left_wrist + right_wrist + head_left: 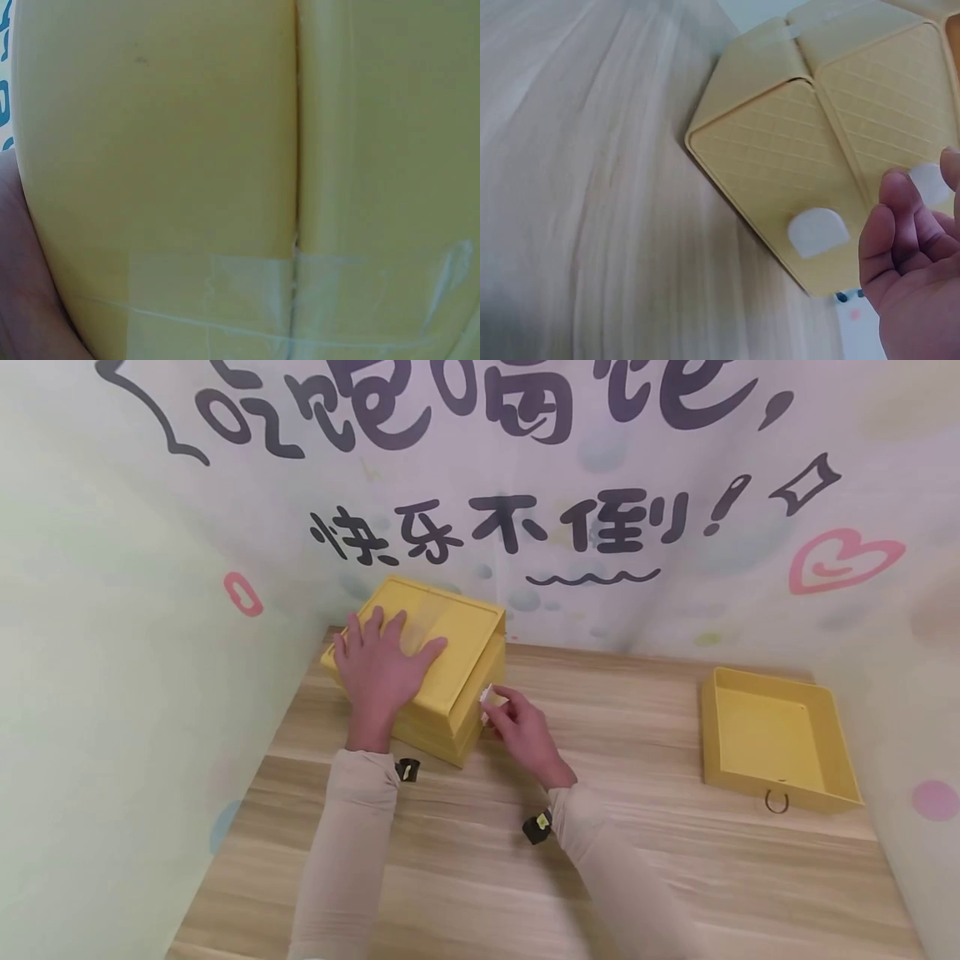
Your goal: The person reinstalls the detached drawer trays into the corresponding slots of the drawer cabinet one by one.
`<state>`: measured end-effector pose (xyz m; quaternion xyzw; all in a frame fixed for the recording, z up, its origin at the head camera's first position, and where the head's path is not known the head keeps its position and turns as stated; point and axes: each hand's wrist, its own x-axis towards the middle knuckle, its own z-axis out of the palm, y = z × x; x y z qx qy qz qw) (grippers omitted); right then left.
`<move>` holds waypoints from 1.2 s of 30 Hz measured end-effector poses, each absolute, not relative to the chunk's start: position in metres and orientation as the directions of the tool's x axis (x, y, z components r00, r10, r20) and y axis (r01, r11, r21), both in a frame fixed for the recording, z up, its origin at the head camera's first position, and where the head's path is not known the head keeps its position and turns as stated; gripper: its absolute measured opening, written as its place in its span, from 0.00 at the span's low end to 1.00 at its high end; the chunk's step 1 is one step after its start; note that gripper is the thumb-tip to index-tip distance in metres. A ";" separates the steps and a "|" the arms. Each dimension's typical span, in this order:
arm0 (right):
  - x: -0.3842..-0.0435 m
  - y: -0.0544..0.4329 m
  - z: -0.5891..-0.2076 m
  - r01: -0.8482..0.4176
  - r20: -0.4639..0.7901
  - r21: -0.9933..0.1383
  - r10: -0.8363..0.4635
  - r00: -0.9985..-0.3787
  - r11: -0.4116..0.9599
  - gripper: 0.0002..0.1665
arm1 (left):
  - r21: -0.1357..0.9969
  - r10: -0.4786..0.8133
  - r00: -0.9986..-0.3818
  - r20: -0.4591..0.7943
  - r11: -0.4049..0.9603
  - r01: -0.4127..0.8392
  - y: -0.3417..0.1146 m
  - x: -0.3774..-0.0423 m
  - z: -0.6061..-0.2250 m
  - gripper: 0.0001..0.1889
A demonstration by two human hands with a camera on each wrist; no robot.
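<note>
White knob (928, 184) between right fingers (899, 193)

The yellow drawer unit (467, 633) looks like moulded plastic to me, its outer walls smooth with a low sheen, while the drawer fronts (761, 142) carry a waffle-like grid texture. Each white handle (817, 232) seems plain, smooth plastic. Glossy clear tape (360, 311), slightly wrinkled, catches the light. The yellow tray (765, 731) looks smooth and plastic too. The tabletop (465, 885) shows a matt wood grain; the sleeves (345, 852) are matt, creased cloth.
</note>
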<state>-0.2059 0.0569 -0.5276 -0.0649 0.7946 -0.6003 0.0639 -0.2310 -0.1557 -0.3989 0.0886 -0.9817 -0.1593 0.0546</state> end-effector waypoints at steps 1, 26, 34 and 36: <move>-0.205 0.060 -0.526 -0.026 -0.021 -0.964 -0.177 -0.984 0.265 0.29 | 0.327 -0.192 -0.978 0.081 0.932 -0.156 -0.155 -0.231 -0.399 0.47; -0.155 0.220 -0.518 0.014 0.040 -0.954 0.175 -0.984 0.298 0.24 | 0.361 -0.182 -0.976 0.122 0.924 -0.127 -0.156 -0.230 -0.401 0.46; -0.135 0.259 -0.518 0.061 0.053 -0.953 0.360 -0.932 0.298 0.18 | 0.356 -0.183 -0.975 0.123 0.926 -0.129 -0.156 -0.231 -0.402 0.46; -0.131 0.267 -0.520 0.081 0.053 -0.946 0.394 -0.917 0.314 0.18 | 0.354 -0.183 -0.975 0.124 0.926 -0.129 -0.157 -0.231 -0.402 0.46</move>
